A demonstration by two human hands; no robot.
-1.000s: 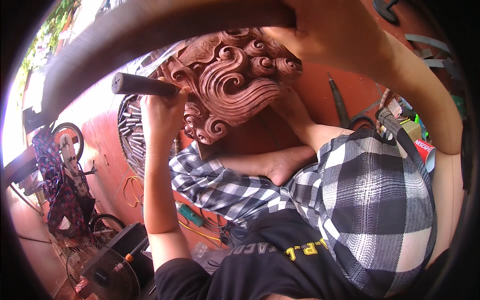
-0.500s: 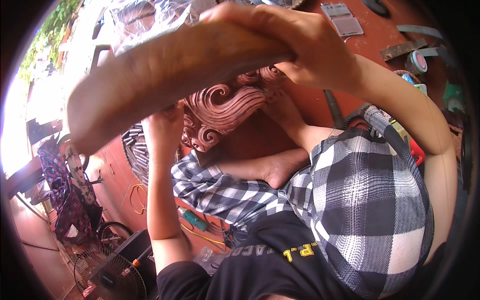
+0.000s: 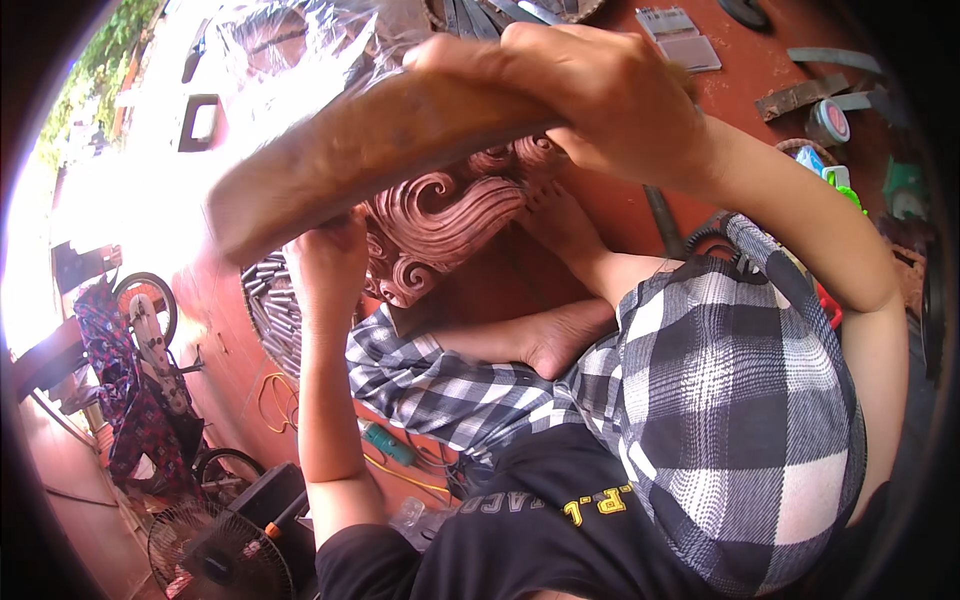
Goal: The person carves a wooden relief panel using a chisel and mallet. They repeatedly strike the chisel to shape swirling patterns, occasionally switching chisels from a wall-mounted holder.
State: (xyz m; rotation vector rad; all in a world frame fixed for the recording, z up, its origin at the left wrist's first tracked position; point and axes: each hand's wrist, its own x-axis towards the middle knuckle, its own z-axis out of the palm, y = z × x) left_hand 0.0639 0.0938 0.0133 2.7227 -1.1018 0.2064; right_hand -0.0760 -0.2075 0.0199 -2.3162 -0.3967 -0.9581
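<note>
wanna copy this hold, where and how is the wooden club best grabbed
Likely by its right end as pictured, coming from the right and wrapping around it: the wooden club is long and bar-like, its free end slants down to the left, and the right grip wraps that right end. The part inside is hidden, so I can't tell whether it narrows.

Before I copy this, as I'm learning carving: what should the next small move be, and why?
Probably shift the bar in the right hand slightly aside: in view it hides the top of the left hand and some of the carving, so what, if anything, that hand grips can't be checked.
</note>
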